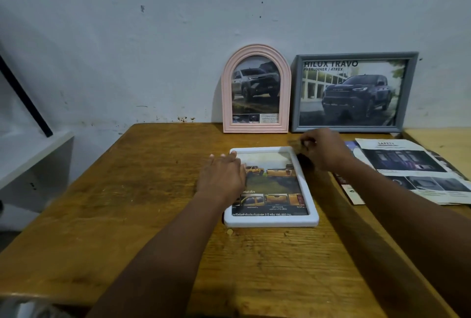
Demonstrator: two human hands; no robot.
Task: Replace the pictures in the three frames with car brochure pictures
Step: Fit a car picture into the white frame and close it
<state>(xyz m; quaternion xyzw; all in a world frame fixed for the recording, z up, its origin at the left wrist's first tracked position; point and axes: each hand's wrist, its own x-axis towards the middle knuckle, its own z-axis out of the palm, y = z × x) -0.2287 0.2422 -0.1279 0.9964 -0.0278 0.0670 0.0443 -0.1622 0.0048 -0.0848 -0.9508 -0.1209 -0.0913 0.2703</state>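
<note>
A white frame lies flat on the wooden table, holding a brochure picture of yellow pickup trucks. My left hand rests palm down on its left edge, fingers straight and reaching to the top left corner. My right hand is at the frame's top right corner with its fingers curled there; the fingertips are blurred. A pink arched frame and a grey frame lean upright against the wall, each with a truck picture inside.
Loose car brochure sheets lie spread on the table to the right of the white frame. A small pale chip sits by the frame's near left corner. A white shelf and a dark slanted bar stand to the left.
</note>
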